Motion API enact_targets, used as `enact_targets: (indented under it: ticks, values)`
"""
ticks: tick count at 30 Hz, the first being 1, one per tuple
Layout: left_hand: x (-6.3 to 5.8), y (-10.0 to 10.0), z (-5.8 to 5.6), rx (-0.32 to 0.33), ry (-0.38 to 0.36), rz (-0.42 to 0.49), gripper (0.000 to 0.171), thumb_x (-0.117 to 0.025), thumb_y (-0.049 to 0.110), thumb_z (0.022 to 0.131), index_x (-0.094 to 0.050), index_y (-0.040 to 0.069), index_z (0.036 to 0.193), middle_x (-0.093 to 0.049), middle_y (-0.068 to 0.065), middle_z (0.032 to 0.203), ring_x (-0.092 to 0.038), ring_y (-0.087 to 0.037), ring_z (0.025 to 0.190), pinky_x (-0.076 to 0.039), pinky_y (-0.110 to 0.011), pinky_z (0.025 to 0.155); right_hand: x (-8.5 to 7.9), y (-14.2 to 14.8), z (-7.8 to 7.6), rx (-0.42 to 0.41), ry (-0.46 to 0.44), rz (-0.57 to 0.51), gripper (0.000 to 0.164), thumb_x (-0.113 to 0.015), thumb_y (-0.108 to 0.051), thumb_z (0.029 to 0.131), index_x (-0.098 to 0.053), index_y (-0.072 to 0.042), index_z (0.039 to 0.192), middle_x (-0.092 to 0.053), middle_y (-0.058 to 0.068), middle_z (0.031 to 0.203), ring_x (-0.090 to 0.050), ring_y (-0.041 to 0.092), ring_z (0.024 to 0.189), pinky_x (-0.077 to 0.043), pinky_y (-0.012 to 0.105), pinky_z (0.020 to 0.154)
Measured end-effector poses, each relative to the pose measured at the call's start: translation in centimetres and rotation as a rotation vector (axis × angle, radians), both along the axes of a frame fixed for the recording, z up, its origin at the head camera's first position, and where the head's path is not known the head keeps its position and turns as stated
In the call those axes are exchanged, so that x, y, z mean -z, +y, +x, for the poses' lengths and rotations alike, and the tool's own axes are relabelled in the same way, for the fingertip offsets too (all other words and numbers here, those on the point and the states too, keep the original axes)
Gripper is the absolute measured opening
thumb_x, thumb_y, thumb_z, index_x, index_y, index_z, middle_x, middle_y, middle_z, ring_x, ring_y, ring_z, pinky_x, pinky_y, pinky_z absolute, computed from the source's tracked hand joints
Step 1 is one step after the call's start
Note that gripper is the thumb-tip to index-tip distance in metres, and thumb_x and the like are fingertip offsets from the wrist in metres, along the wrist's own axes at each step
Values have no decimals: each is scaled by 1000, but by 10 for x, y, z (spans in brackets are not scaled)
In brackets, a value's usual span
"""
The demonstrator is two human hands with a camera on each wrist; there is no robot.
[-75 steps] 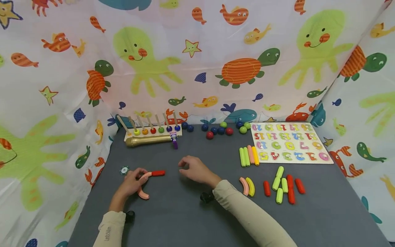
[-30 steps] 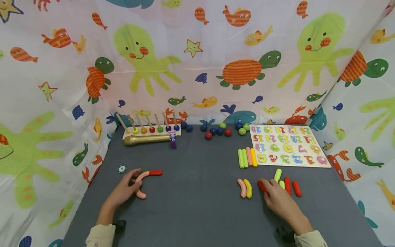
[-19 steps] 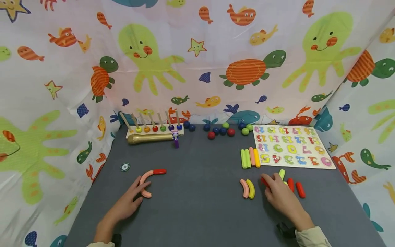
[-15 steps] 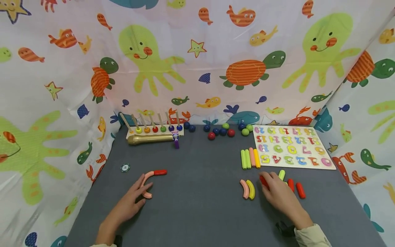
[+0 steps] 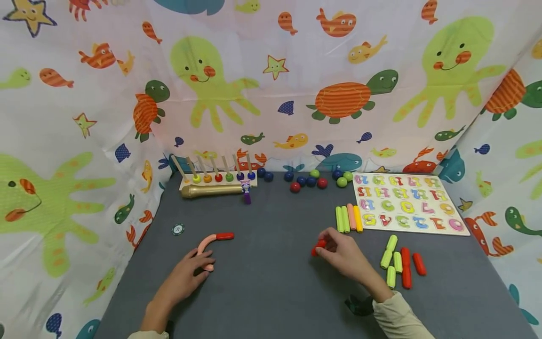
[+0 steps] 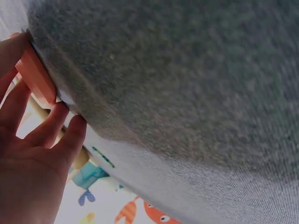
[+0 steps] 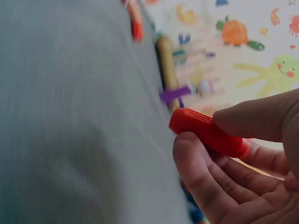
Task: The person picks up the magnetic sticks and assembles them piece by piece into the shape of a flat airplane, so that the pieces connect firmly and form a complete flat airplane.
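right fingers (image 7: 191, 161) pinch a red piece (image 7: 204, 131); left fingers (image 6: 72, 137), loosely spread, touch a pink curved piece (image 6: 38, 78).

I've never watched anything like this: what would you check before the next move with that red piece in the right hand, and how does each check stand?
1. Right hand has a secure grip on the held red piece: ok, pinched between thumb and finger.
2. Left hand is touching the pink curve: ok.
3. Red end piece is firmly joined to the curve: cannot tell; they meet end to end.
4. Held piece is lined up against the curve: not ok, they are well apart.
5. Poker chip is off the curve: ok, it lies separately.
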State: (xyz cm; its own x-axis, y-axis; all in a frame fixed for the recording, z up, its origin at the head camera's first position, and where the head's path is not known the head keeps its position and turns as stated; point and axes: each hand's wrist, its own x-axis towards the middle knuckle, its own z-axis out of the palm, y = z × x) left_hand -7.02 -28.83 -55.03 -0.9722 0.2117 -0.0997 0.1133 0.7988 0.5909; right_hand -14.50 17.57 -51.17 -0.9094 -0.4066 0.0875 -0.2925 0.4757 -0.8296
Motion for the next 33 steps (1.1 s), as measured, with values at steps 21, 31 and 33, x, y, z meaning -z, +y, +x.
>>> enact_targets:
  ticks: [21,31,33]
  values:
    - [3,6,-3,-78,46,-63,39,-86,9,91,-79,13,129,-72,-12,134,-52,-51,139,-45,-68,105,62,-173,16,-147,-525,-459,24,-75,2,97,-72,10,120,-77,19,104,-77,23,90,-61,33,82]
    - [-5,4,-8,-63,48,-88,38,-85,8,92,-78,8,129,-71,-15,134,-52,-53,138,-46,-68,104,65,-228,15,-126,-375,-367,16,-75,-3,100,-77,-1,115,-74,7,80,-69,18,63,-59,31,61]
    - [-6,4,-9,-58,56,-89,38,-85,7,92,-78,7,128,-72,-16,133,-53,-53,137,-46,-68,104,66,-233,16,-121,-307,-290,14,-77,-6,99,-78,-6,113,-70,1,75,-62,12,56,-55,28,54]
